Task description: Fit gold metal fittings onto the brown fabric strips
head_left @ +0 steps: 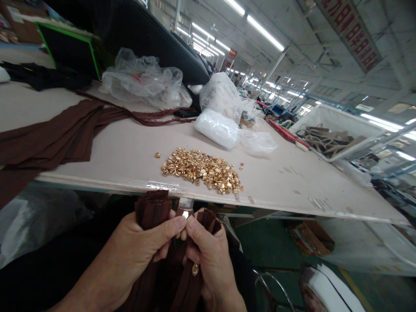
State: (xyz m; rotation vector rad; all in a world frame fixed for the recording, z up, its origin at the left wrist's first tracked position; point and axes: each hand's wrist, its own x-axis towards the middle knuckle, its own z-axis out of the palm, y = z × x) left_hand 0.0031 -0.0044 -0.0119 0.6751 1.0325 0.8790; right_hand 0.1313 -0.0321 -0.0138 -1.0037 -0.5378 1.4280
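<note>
My left hand [143, 238] is closed around a folded bundle of brown zipper tape [152, 210], just below the table's front edge. Close beside it, my right hand [208, 247] grips more brown zipper tape [186, 281]. Both thumbs meet at a small silver-coloured metal piece [186, 204] by the table edge; what the fingertips pinch there is hidden. A gold zipper slider [195, 269] shows under the fingers of my right hand. Ahead of the hands, a heap of gold zipper sliders [203, 168] lies on the table [130, 160].
Long brown strips [61, 134] lie across the table's left side and hang over its edge. Clear plastic bags [146, 82] and a white plastic packet [217, 128] sit behind the heap. A white bin [344, 117] with straps stands right; a cardboard box [313, 237] is below.
</note>
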